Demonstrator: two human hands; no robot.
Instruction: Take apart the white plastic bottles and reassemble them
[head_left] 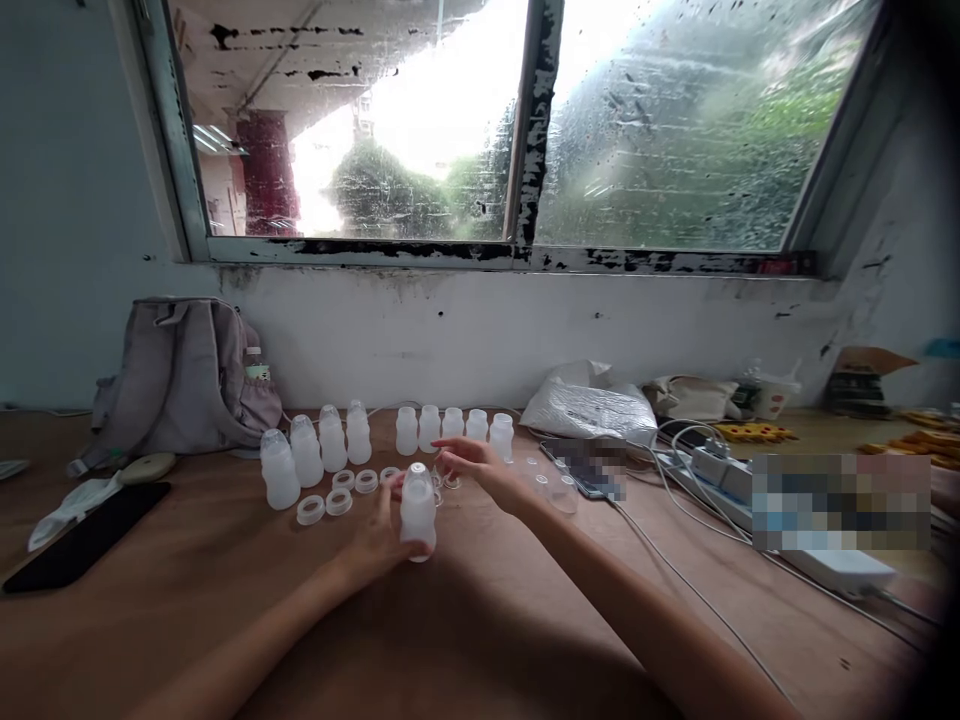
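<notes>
My left hand (386,535) is wrapped round a translucent white baby bottle (418,515) with a clear domed cover on top, held upright. Just behind and right of it, my right hand (474,465) has its fingers stretched out and apart, with nothing seen in them. It hovers over some small clear parts (451,482) and partly hides them. Several white collar rings (339,500) lie left of the held bottle. Beyond my right hand stands a row of open-topped bottles (406,432). Several covered bottles (280,472) form another row to the left.
Small clear pieces (564,495) lie right of my right hand, beside a phone (581,468) on a cable. A silver bag (592,405) and a white power strip (832,568) sit further right. At left are a grey backpack (180,380) and a black phone-like slab (86,540).
</notes>
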